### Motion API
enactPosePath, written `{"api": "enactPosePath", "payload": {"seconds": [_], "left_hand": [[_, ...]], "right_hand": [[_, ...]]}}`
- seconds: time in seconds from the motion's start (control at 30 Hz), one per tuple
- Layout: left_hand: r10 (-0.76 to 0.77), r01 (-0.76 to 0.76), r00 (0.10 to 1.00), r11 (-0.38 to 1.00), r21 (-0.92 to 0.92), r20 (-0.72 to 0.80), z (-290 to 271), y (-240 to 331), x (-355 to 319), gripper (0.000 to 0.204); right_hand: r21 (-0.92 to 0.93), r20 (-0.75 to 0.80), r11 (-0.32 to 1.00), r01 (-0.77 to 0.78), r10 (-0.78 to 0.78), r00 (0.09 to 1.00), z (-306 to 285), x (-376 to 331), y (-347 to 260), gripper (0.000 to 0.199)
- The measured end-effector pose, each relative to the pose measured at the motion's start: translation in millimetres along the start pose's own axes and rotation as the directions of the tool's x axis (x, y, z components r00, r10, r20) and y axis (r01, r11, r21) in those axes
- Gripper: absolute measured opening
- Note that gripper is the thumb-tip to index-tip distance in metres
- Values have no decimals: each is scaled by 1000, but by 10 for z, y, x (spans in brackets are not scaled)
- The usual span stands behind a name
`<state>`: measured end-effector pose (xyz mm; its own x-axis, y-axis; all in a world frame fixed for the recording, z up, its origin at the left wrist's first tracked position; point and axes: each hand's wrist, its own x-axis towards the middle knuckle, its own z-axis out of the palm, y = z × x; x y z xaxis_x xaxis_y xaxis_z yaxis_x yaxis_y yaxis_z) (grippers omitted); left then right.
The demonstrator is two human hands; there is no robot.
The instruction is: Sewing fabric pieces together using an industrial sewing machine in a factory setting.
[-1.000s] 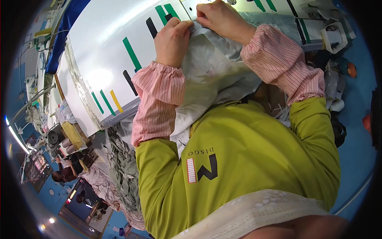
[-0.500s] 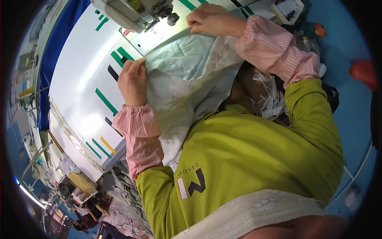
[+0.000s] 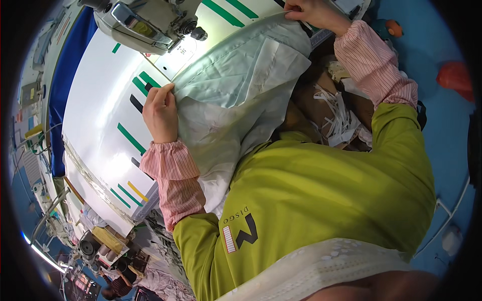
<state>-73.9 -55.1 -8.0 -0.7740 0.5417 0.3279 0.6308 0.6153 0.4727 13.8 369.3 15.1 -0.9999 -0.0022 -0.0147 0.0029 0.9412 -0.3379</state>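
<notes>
A pale grey-green piece of fabric (image 3: pixel 226 75) is stretched along its far edge between my two hands, and its lower part hangs down over my lap. My left hand (image 3: pixel 160 113) pinches the edge's left end, resting at the white table. At the far right, my right hand (image 3: pixel 319 14) grips the other end between thumb and fingers. Just beyond the edge stands a sewing machine (image 3: pixel 145 27), its lamp lighting the needle area. The fabric edge runs close in front of the machine's bed, apart from the needle.
Green, black and yellow tape strips mark the white tabletop (image 3: pixel 95 95). White fabric scraps (image 3: pixel 339 118) lie in a brown holder by my right forearm. A red bag (image 3: pixel 454 80) rests on the blue floor. Further off at lower left, another person (image 3: pixel 118 286) sits among fabric piles.
My right hand has moved outward to the right, drawing the fabric edge out long and straight. The left hand has shifted slightly down, still pinching the fabric. The view has tilted a little.
</notes>
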Motion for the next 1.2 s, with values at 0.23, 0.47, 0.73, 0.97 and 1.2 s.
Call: {"api": "enactPosePath", "payload": {"seconds": [0.23, 0.47, 0.73, 0.97, 1.2], "left_hand": [[-4, 4, 1000, 1000, 0, -15, 17, 14, -5, 18], [-29, 32, 999, 998, 62, -37, 43, 76, -36, 17], [-45, 47, 999, 996, 76, -25, 54, 109, -29, 16], [-35, 35, 999, 996, 86, 2, 107, 135, 28, 13], [-38, 38, 999, 997, 64, -3, 117, 127, 25, 11]], "right_hand": [[358, -147, 897, -259, 328, 933, 275, -2, 93, 23], [85, -622, 983, -160, 178, 762, 671, 161, -89, 17], [65, -652, 972, -228, 214, 727, 754, 241, 15, 15], [-65, -725, 983, -172, 72, 685, 756, 279, 139, 14], [159, -702, 983, 89, 49, 710, 662, 291, 110, 11]]}}
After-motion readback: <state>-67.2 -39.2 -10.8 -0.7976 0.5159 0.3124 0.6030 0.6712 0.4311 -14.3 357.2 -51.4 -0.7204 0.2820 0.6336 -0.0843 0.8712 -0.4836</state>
